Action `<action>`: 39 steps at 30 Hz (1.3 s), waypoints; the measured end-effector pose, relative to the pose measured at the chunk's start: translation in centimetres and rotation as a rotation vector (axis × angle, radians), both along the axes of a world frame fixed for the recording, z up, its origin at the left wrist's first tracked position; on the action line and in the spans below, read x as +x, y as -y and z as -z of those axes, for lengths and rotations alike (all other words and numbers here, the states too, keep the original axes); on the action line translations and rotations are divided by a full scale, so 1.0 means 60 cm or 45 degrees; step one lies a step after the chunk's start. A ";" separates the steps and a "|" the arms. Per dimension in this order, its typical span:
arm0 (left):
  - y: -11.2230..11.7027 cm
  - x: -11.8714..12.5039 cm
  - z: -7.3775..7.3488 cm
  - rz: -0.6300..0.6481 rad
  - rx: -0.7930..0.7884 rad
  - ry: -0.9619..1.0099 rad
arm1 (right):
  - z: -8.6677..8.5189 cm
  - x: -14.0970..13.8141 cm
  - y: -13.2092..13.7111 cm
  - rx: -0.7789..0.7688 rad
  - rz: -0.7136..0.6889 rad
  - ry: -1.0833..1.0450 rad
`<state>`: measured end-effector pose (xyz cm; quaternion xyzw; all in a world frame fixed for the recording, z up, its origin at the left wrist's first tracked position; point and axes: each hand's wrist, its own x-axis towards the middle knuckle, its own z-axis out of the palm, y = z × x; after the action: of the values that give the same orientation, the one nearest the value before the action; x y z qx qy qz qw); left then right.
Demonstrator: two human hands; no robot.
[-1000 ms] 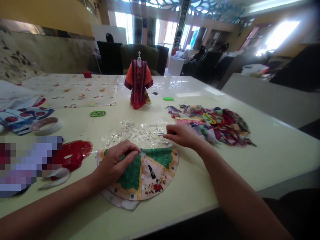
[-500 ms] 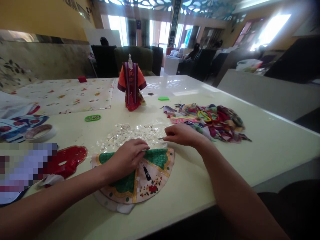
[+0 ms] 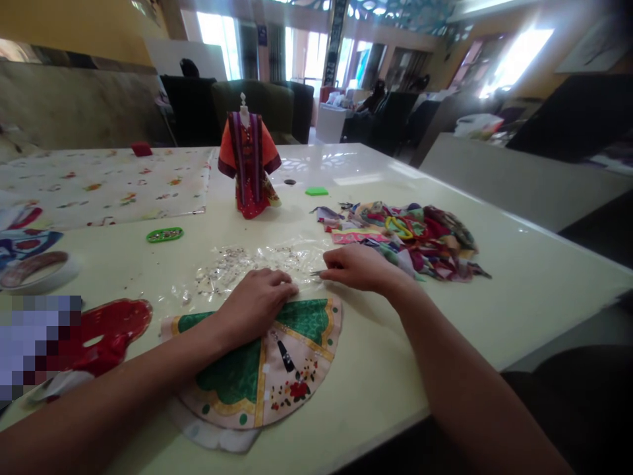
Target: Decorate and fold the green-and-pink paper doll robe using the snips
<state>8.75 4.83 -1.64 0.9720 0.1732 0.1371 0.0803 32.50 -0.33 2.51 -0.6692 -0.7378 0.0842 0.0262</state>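
A fan-shaped piece of patterned cloth (image 3: 277, 369), green and pink with gold trim, lies flat near the table's front edge. My left hand (image 3: 257, 307) rests on its top edge with the fingers curled down, pressing the cloth. My right hand (image 3: 359, 267) is closed in a pinch around a thin metal tool, perhaps tweezers, whose tip (image 3: 315, 272) points left at a clear plastic sheet (image 3: 257, 260) strewn with small sparkling beads. The two hands are close together, a little apart.
A small mannequin in an orange and red robe (image 3: 248, 165) stands behind the sheet. A heap of colourful fabric scraps (image 3: 410, 237) lies to the right. A red cut-out piece (image 3: 109, 333), a tape roll (image 3: 34, 270), a green oval (image 3: 165, 234) and floral cloth (image 3: 109, 185) are on the left.
My left hand has moved up and right from the middle of the cloth to its top edge, nearer the right hand. The right hand has barely moved. The view has shifted right.
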 end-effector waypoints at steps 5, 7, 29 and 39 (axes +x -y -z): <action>-0.005 -0.002 0.002 0.026 -0.007 0.002 | 0.001 0.000 -0.001 0.024 0.035 -0.024; -0.006 -0.002 0.003 0.033 0.011 -0.002 | 0.001 -0.002 -0.001 0.009 0.004 -0.030; -0.012 -0.002 0.009 0.030 0.070 -0.049 | 0.027 -0.003 -0.021 0.211 0.212 0.004; -0.013 -0.002 0.011 0.042 0.058 0.011 | 0.049 -0.025 -0.032 0.284 0.224 0.006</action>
<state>8.61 5.60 -2.31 0.9757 0.1535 0.1437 0.0613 31.01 1.56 -0.43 -0.7245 -0.6810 -0.0026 0.1060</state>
